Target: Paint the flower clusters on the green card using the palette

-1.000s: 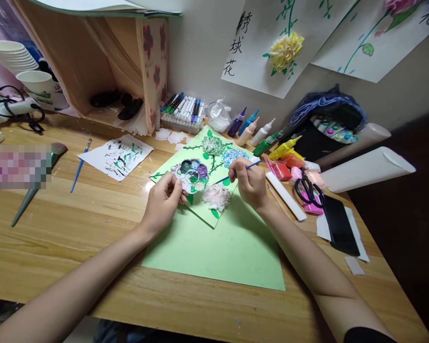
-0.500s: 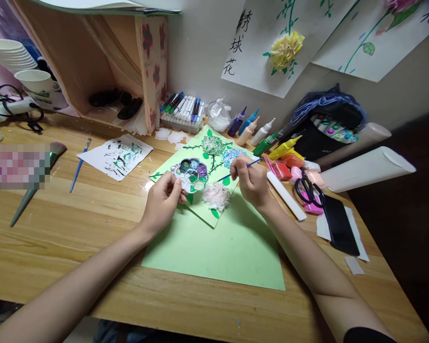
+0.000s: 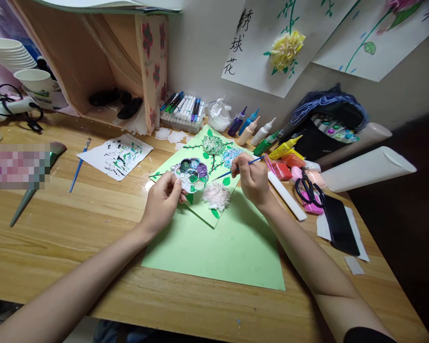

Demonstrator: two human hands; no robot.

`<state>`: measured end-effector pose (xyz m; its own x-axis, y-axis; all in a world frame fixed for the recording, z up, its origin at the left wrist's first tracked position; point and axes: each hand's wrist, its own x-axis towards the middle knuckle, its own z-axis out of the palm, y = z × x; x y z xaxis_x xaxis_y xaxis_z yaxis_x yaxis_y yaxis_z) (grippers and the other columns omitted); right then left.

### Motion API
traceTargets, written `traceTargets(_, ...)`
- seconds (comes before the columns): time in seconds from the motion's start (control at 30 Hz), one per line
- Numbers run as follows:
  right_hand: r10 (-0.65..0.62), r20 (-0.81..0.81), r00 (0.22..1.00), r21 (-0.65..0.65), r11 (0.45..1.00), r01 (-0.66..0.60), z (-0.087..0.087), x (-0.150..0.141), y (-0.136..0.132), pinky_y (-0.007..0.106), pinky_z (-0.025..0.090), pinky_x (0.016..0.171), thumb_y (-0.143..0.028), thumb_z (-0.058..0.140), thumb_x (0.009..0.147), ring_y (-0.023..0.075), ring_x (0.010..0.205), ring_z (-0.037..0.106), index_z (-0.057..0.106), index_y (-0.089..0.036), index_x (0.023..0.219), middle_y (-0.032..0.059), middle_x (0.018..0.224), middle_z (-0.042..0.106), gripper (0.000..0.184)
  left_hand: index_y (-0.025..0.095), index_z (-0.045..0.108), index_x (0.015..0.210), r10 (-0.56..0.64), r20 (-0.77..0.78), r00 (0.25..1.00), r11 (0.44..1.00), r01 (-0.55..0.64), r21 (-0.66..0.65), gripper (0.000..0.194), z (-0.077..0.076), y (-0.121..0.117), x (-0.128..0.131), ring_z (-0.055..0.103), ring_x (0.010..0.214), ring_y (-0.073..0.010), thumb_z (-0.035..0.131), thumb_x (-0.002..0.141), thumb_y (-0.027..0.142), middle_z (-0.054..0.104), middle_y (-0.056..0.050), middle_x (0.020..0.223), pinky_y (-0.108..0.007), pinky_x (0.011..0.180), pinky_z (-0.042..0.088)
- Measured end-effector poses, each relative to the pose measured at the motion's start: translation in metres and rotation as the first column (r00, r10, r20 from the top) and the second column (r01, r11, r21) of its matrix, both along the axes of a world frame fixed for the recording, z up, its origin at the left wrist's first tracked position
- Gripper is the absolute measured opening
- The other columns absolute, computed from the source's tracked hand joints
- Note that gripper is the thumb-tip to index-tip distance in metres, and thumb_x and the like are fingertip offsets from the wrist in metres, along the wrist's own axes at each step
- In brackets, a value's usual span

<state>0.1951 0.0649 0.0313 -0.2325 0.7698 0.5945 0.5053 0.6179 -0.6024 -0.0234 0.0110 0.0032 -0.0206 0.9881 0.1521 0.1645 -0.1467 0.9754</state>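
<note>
My left hand (image 3: 162,200) pinches the near edge of a round paint palette (image 3: 202,170) whose wells hold green, purple and white paint. Between the fingers of my right hand (image 3: 252,178) is a thin blue paintbrush (image 3: 232,172), its tip low over the light-green picture card (image 3: 200,214). On that card are a green-and-white fluffy flower (image 3: 213,145), a blue one (image 3: 232,155) partly behind my right hand, and a pale pink one (image 3: 216,196), with painted leaves and stems. Beneath the card's near corner lies a larger light-green sheet (image 3: 214,252).
Paint bottles (image 3: 248,130) stand along the wall beside a box of markers (image 3: 184,112). To the right lie black scissors (image 3: 310,191), a white strip (image 3: 286,196) and a dark phone-like slab (image 3: 339,226). At left are a paint-smeared paper (image 3: 116,157) and another blue brush (image 3: 79,166).
The paintbrush tip has shifted slightly left, and my right hand has turned a little with it. My left hand and the palette have stayed in place.
</note>
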Motion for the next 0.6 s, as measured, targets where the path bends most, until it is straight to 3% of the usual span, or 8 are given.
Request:
traceTargets(0.13, 0.013, -0.036, 0.999, -0.083, 0.996, -0.016, -0.0040, 0.0010, 0.0032, 0.028, 0.040, 0.055, -0.044, 0.032, 0.098, 0.0120, 0.053, 0.050, 0.050, -0.020, 0.062, -0.0004, 0.057, 0.051, 0.047, 0.021, 0.046, 0.069, 0.004, 0.003, 1.000, 1.000, -0.004, -0.002, 0.024, 0.0001, 0.0002, 0.0000, 0.058, 0.055, -0.0119, 0.049, 0.092, 0.027, 0.058, 0.002, 0.063, -0.025, 0.057, 0.046)
traceTargets(0.37, -0.061, -0.311, 0.949, -0.178, 0.984, 0.005, -0.0031, 0.0037, 0.0090, 0.024, 0.038, 0.045, -0.057, 0.038, 0.092, 0.0089, 0.048, 0.050, 0.051, -0.019, 0.061, -0.0008, 0.061, 0.050, 0.051, 0.021, 0.045, 0.069, 0.002, 0.011, 1.000, 1.000, -0.002, -0.014, 0.024, 0.0001, -0.0007, 0.0006, 0.058, 0.055, -0.0121, 0.049, 0.092, 0.027, 0.058, 0.002, 0.063, -0.026, 0.057, 0.046)
traceTargets(0.6, -0.017, -0.192, 0.981, -0.175, 0.984, -0.018, -0.0052, 0.0031, 0.0089, 0.026, 0.040, 0.050, -0.054, 0.038, 0.093, 0.0098, 0.051, 0.050, 0.051, -0.019, 0.058, -0.0004, 0.059, 0.051, 0.051, 0.021, 0.046, 0.069, 0.000, 0.010, 1.000, 1.000, 0.001, -0.005, 0.024, -0.0007, -0.0003, 0.0004, 0.058, 0.055, -0.0118, 0.049, 0.092, 0.026, 0.057, 0.002, 0.062, -0.025, 0.057, 0.047)
